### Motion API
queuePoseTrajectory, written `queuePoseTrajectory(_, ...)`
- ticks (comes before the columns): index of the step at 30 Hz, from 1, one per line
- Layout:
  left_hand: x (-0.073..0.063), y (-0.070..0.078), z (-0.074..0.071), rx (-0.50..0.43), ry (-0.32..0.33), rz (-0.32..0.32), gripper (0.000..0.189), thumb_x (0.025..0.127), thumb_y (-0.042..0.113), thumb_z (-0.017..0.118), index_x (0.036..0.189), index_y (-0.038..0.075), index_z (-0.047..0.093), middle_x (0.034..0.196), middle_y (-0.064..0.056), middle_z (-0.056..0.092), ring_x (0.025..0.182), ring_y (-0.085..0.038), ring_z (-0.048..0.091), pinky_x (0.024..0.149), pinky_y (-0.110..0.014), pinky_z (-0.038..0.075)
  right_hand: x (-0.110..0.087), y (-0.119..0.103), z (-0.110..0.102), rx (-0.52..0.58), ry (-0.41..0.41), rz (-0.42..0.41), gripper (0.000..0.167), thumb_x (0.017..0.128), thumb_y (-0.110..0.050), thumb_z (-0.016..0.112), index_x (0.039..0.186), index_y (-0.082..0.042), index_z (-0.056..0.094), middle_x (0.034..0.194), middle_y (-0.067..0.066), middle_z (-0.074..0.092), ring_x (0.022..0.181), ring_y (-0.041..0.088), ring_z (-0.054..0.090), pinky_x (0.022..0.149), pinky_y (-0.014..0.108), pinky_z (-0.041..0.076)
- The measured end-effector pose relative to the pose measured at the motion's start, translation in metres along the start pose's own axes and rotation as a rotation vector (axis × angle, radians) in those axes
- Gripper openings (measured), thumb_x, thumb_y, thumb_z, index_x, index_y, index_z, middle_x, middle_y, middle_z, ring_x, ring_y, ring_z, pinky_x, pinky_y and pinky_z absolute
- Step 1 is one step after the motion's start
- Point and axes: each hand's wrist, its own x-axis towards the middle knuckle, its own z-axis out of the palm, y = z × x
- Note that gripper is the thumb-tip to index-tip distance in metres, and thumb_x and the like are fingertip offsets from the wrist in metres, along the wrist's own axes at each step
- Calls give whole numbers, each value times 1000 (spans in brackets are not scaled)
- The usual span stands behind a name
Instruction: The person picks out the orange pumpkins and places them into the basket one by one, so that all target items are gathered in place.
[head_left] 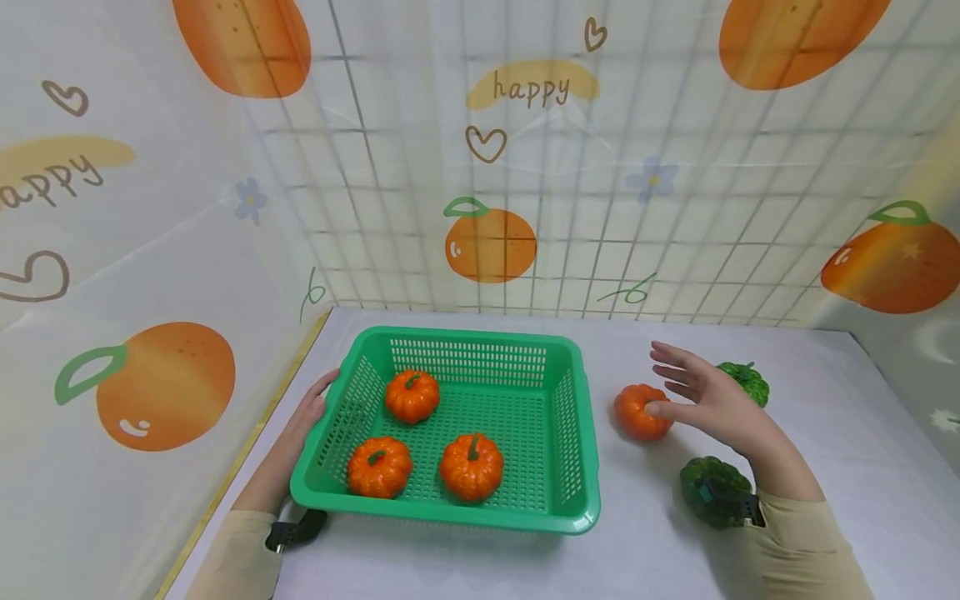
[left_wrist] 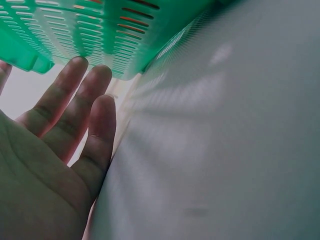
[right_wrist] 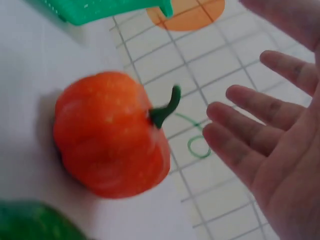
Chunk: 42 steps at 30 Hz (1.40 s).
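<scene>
A green plastic basket [head_left: 581, 433] stands on the white table with three small orange pumpkins in it: one at the back left [head_left: 412, 397], one at the front left [head_left: 379, 468] and one at the front middle [head_left: 472, 468]. My left hand [head_left: 303, 425] rests along the basket's left side, fingers fairly straight; the left wrist view shows its fingertips [left_wrist: 102, 75] at the slotted wall. To the right of the basket sits another orange pumpkin [right_wrist: 110, 135], its green stem up. Over it hovers my right hand [head_left: 708, 396], fingers extended and apart, holding nothing.
Two green pumpkins lie on the right side of the table, one behind my right hand [head_left: 750, 383] and one beside my right wrist [head_left: 712, 492], partly covered by the wrist strap. A printed curtain with a grid behind it [head_left: 487, 175] borders the table's back edge.
</scene>
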Motion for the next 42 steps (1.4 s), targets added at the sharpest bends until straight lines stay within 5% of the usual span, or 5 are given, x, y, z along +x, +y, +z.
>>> queuePoseTrajectory(7, 6, -3, 1, 33, 23, 102, 49, 109, 19, 30, 154, 0, 28, 142, 19, 32, 123, 14, 31, 97, -10, 28, 1, 12, -2, -12, -18, 50, 89, 84, -37, 81, 156, -18, 32, 153, 16, 37, 136, 45, 37, 104, 58, 34)
queuePoseTrajectory(18, 4, -1, -1, 34, 8, 20, 54, 110, 21, 26, 153, -10, 16, 145, 12, 27, 119, 12, 40, 93, -11, 37, 5, 25, 4, -30, -103, 111, 89, 82, -35, 82, 155, -14, 34, 150, 22, 38, 133, 50, 37, 100, 62, 38)
queuePoseTrajectory(27, 4, -2, 0, 45, 21, 68, 52, 109, 21, 28, 153, -7, 23, 145, 16, 30, 123, 14, 31, 97, -10, 29, 6, 27, 7, -104, -147, 170, 92, 80, -40, 84, 153, -11, 36, 147, 25, 40, 129, 53, 40, 97, 61, 42)
queuePoseTrajectory(39, 2, 0, 0, -24, 18, 46, 53, 109, 21, 28, 153, -8, 21, 137, 25, 36, 114, 8, 49, 89, -13, 42, 8, 32, 13, -188, -139, 160, 89, 80, -42, 83, 150, -8, 41, 143, 23, 46, 127, 50, 44, 97, 61, 41)
queuePoseTrajectory(42, 4, -3, 0, -27, 19, 100, 49, 109, 22, 31, 155, 5, 31, 137, 26, 39, 115, 8, 47, 91, -13, 40, 8, 31, 14, -198, -136, 168, 88, 80, -43, 83, 150, -9, 42, 142, 24, 47, 126, 49, 44, 96, 61, 42)
